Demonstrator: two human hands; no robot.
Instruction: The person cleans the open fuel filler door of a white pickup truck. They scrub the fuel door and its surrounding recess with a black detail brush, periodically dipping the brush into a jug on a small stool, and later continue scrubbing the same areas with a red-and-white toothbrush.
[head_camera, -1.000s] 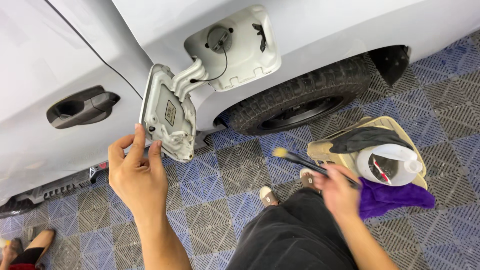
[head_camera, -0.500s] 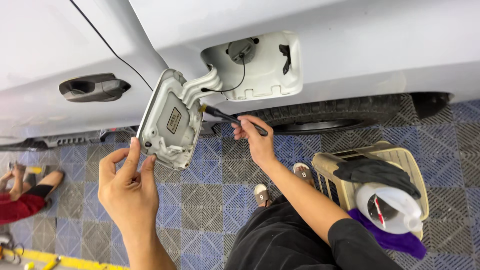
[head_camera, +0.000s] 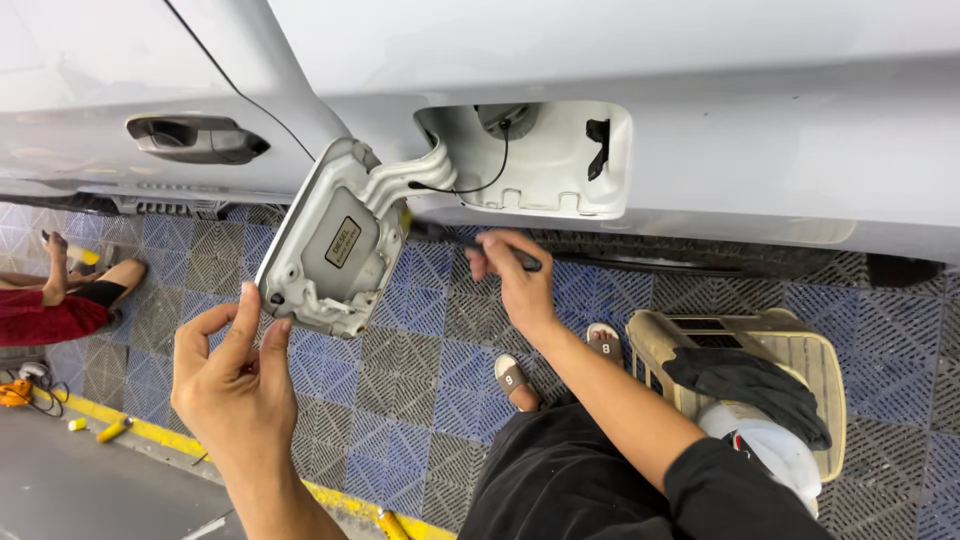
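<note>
While the left hand (head_camera: 235, 385) pinches the lower corner of the open fuel door (head_camera: 335, 240) between thumb and forefinger, its other fingers curled loosely behind, the right hand (head_camera: 515, 275) is closed around a slim dark brush (head_camera: 500, 250), gripping the handle with thumb and fingers wrapped tight. That brush lies just under the lower edge of the fuel filler recess (head_camera: 540, 160), with its tip toward the door's hinge arm; whether the tip touches the hinge cannot be told. The door hangs swung out to the left of the recess, inner face showing, on the side of a pale silver-grey vehicle (head_camera: 700, 60). A dark door handle (head_camera: 195, 138) sits near the left edge of the body panel. Below, the floor is blue and grey grid tiles (head_camera: 400, 360). At the right edge of the floor stands a beige step stool (head_camera: 800, 350) with a dark cloth (head_camera: 750, 385) draped on it and a white container (head_camera: 775, 450) beside it. At the far left edge another person's legs in red shorts (head_camera: 50, 315) rest on the tiles.
</note>
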